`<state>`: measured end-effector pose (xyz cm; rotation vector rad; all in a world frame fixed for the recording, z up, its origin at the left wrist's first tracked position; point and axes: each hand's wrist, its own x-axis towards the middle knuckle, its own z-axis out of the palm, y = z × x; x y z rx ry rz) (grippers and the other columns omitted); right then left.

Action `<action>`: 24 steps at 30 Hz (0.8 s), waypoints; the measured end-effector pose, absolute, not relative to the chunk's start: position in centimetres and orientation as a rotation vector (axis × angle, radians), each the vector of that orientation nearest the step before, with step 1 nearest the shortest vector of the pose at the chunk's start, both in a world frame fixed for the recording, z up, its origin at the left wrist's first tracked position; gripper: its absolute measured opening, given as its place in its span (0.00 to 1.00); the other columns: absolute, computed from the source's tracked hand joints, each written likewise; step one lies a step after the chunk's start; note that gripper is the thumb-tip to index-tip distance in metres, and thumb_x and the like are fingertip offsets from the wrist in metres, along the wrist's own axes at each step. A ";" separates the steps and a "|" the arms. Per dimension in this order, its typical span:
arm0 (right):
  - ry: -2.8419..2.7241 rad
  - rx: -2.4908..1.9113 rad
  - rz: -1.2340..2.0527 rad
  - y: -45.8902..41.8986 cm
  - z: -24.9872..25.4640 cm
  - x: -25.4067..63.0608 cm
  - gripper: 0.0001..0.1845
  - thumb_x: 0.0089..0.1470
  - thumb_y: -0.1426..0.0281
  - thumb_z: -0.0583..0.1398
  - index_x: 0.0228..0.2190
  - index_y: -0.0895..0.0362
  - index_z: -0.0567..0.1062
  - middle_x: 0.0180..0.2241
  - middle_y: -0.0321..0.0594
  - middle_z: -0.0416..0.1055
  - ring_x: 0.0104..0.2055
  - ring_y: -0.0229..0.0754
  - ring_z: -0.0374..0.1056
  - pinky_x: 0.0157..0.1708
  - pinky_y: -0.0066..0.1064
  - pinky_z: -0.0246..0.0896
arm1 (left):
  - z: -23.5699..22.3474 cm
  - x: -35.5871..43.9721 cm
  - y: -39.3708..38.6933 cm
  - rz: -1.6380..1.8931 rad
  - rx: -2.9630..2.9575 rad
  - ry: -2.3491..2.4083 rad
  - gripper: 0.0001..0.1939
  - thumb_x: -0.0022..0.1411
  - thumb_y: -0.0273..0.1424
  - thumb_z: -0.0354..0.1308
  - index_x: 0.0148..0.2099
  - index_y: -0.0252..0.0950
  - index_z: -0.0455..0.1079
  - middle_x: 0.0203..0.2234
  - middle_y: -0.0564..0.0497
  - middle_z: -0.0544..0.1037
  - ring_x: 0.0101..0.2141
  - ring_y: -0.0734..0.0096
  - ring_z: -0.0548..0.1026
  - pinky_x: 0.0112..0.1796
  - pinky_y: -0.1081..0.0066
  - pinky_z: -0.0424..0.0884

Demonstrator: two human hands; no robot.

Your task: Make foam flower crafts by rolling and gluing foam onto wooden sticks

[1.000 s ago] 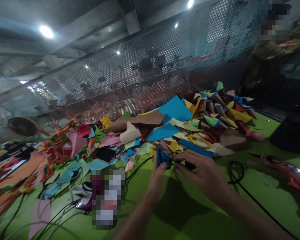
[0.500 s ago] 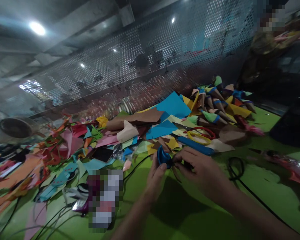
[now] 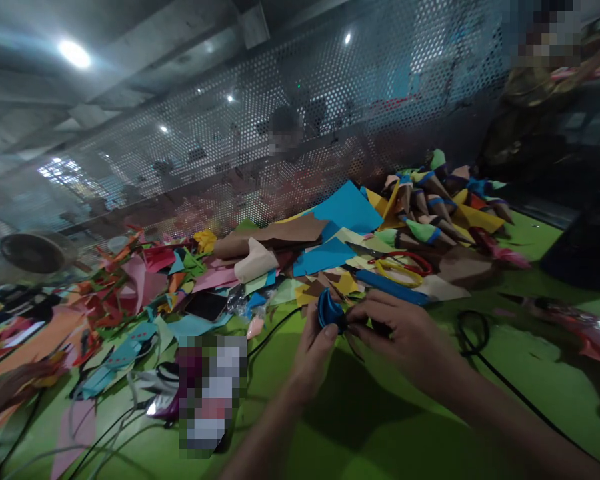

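Both my hands meet over the green table and pinch a small curled piece of blue paper. My left hand holds it from below with thumb and fingers closed on its edge. My right hand grips its right side, fingers bent together, covering a dark part of the piece. Just behind the hands lie a blue strip and scissors with red and yellow handles.
A heap of coloured paper scraps covers the table's far side, with finished paper cones at the right. Black cables loop beside my right hand. A perforated metal screen stands behind. Another person stands far right.
My hands stay on the blue paper piece and have shifted only slightly; the view has moved a little.
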<state>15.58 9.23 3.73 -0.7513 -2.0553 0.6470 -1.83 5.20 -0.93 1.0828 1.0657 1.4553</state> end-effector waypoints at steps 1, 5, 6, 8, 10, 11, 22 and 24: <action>-2.060 -0.752 0.637 9.2 3.7 15.6 0.06 0.58 0.75 0.60 0.32 0.54 0.77 0.33 0.38 0.74 0.35 0.41 0.71 0.33 0.30 0.63 | -0.8 -1.8 5.2 1.441 1.116 1.070 0.26 0.60 0.43 0.61 0.58 0.40 0.69 0.57 0.46 0.73 0.60 0.50 0.63 0.63 0.57 0.54; -2.087 -0.768 0.594 9.2 3.6 15.5 0.07 0.58 0.77 0.59 0.31 0.55 0.75 0.32 0.38 0.72 0.34 0.40 0.69 0.30 0.29 0.61 | -0.1 -1.7 5.0 1.403 1.202 1.084 0.22 0.61 0.41 0.60 0.56 0.40 0.69 0.51 0.47 0.75 0.53 0.54 0.68 0.57 0.60 0.61; -2.094 -0.770 0.586 9.2 3.5 15.5 0.07 0.58 0.77 0.58 0.31 0.55 0.74 0.32 0.39 0.72 0.34 0.40 0.69 0.29 0.29 0.60 | 0.0 -1.7 5.0 1.403 1.206 1.088 0.22 0.61 0.41 0.60 0.56 0.40 0.69 0.50 0.47 0.75 0.52 0.55 0.69 0.56 0.60 0.62; -2.108 -0.768 0.569 9.2 3.5 15.5 0.07 0.57 0.78 0.58 0.31 0.56 0.73 0.32 0.39 0.71 0.34 0.40 0.68 0.29 0.28 0.60 | 0.0 -1.7 5.1 1.401 1.218 1.081 0.22 0.61 0.41 0.59 0.56 0.40 0.69 0.49 0.48 0.75 0.52 0.55 0.69 0.56 0.61 0.62; -2.107 -0.772 0.551 9.1 3.5 15.5 0.07 0.57 0.78 0.57 0.30 0.56 0.73 0.32 0.39 0.71 0.34 0.41 0.68 0.29 0.29 0.60 | -0.1 -1.7 5.1 1.401 1.235 1.066 0.23 0.62 0.41 0.59 0.57 0.40 0.68 0.51 0.48 0.74 0.53 0.55 0.68 0.57 0.62 0.61; -2.105 -0.775 0.548 9.1 3.6 15.5 0.07 0.57 0.78 0.57 0.30 0.56 0.72 0.32 0.40 0.71 0.34 0.41 0.68 0.29 0.29 0.60 | -0.3 -1.7 5.1 1.401 1.241 1.062 0.23 0.62 0.41 0.59 0.57 0.40 0.68 0.52 0.48 0.74 0.54 0.55 0.67 0.58 0.62 0.60; -2.114 -0.704 0.459 9.0 3.4 15.6 0.07 0.60 0.75 0.59 0.34 0.55 0.77 0.33 0.40 0.74 0.35 0.41 0.71 0.32 0.29 0.63 | 0.0 -1.8 4.9 1.366 1.234 1.104 0.22 0.62 0.42 0.59 0.56 0.42 0.68 0.50 0.49 0.75 0.54 0.55 0.68 0.58 0.60 0.61; -2.133 -0.693 0.429 9.0 3.3 15.6 0.07 0.61 0.75 0.58 0.34 0.55 0.77 0.33 0.40 0.74 0.35 0.41 0.71 0.32 0.29 0.62 | 0.0 -1.8 4.8 1.362 1.243 1.108 0.21 0.63 0.42 0.59 0.56 0.42 0.68 0.49 0.49 0.74 0.54 0.56 0.68 0.57 0.60 0.62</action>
